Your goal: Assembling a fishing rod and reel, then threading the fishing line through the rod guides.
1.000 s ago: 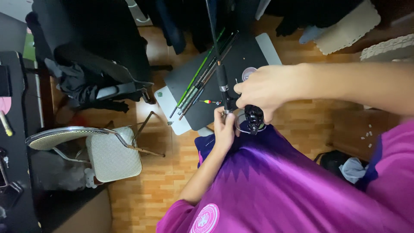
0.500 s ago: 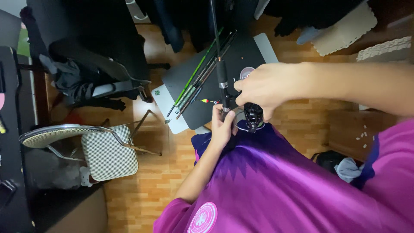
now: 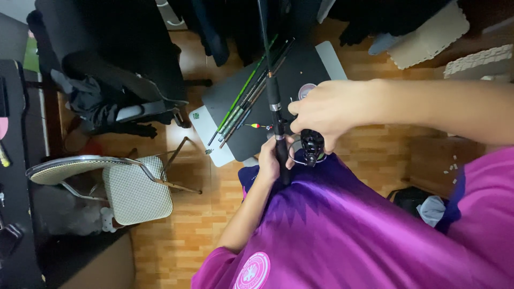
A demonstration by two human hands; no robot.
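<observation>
The left hand (image 3: pixel 270 160) was wrapped around the black handle of a fishing rod (image 3: pixel 274 101), fingers closed on the grip just above the lap, with the rod rising from there toward the top edge of the view. The right hand (image 3: pixel 327 109) came in from the right and lay over the rod just above the black spinning reel (image 3: pixel 311 145), its fingers curled and pinched at the rod's stem; whether they pressed the rod itself or only something thin at it could not be told. The reel hung just beside the left hand, against the purple shirt (image 3: pixel 342 225), which bore a round pink-and-white badge (image 3: pixel 252 272) low on the front. Behind the hands a dark flat board (image 3: pixel 251 118) lay on the wooden floor (image 3: pixel 182 246), and across it a bundle of thin rods (image 3: pixel 243 101), green and dark, ran slantwise. A small float (image 3: pixel 256 126) with red and yellow bands lay on the board close to the gripped rod. A round pale sticker or lid (image 3: pixel 306 90) showed on the board, partly hidden by the right hand, and a small green square mark (image 3: pixel 196 115) sat on a white sheet (image 3: pixel 211 136) at the board's left corner. To the left stood a chair with a checked seat (image 3: pixel 134 192) and a metal frame, and farther up a dark chair draped with clothes (image 3: pixel 107 80).
</observation>
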